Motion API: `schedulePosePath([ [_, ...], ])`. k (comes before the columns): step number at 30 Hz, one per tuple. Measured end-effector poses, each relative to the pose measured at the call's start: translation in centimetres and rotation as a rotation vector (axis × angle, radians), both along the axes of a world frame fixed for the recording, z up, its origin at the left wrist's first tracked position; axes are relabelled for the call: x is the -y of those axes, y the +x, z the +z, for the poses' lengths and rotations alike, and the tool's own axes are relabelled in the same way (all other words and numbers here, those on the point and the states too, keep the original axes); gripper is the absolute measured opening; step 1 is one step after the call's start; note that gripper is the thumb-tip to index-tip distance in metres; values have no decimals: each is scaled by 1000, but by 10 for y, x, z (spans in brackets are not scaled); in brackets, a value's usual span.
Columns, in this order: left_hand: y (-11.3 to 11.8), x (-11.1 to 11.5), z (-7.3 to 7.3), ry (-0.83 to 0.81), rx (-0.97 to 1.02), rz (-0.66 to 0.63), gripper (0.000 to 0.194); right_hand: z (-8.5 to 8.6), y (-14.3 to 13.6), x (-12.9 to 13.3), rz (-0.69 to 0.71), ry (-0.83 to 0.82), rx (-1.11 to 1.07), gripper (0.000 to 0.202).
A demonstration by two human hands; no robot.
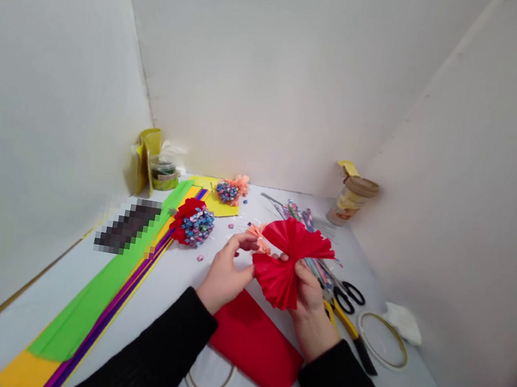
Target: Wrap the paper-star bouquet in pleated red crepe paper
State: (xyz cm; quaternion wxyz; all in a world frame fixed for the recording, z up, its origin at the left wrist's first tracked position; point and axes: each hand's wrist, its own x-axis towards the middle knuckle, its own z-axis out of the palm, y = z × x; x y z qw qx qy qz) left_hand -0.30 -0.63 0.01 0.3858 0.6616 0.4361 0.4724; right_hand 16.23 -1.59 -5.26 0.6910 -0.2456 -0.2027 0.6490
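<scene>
A pleated red crepe paper piece (289,251), pinched at its middle and fanned out on both sides, is held up above the table. My right hand (312,303) grips it near the centre, with the thumb in front and the other fingers mostly hidden behind. My left hand (229,271) is at the left edge of the fan, its thumb and curled fingers apart, the thumb tip at the paper's edge. Underneath lies a folded sheet of red crepe paper (254,346). A peach paper flower (259,236) shows just behind the fan.
At left, a red flower with blue star beads (192,222) lies beside green paper strips (112,281). Farther back is a peach beaded flower (232,191). On the right are scissors (347,296), a yellow cutter (353,336), a tape roll (383,341) and a cup (350,201). White walls enclose the table.
</scene>
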Motion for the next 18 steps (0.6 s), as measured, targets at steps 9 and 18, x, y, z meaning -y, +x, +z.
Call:
schedulePosePath([
  [9,-1,1,3,-231,207,-38,6,9,-3,3,44,52,88,26],
  [18,-8,4,12,-349,330,-222,8,-3,8,0,-20,45,117,20],
])
